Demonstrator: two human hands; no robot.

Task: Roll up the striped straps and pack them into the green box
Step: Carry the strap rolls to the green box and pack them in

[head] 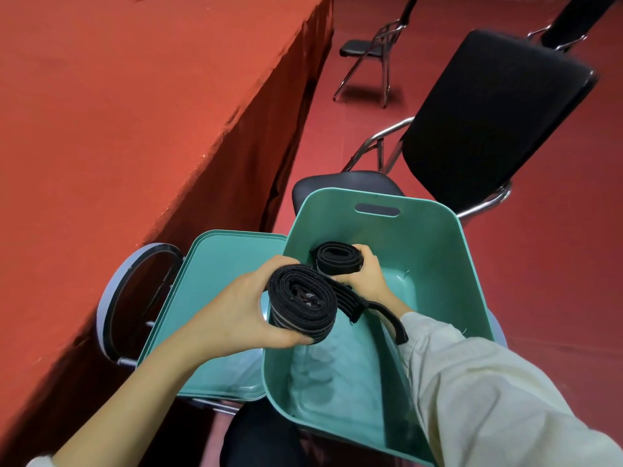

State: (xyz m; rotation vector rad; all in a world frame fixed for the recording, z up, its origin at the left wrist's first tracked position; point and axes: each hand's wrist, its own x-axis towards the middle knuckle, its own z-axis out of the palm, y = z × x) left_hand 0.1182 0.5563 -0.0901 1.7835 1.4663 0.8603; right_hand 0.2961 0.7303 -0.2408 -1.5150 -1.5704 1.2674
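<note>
The green box [438, 251] stands open in front of me, tilted on a chair seat. My left hand [236, 311] grips a rolled black strap with pale stripes [301, 303] over the box's near left rim. A loose tail of that strap [387, 318] trails to the right across my right wrist. My right hand [369, 276] reaches inside the box and holds a second rolled strap [337, 257] near the box's left wall.
The box's green lid [215, 298] lies to the left on a round stool [111, 298]. A long red-covered table [118, 129] runs along the left. Black folding chairs [488, 112] stand behind the box on the red floor.
</note>
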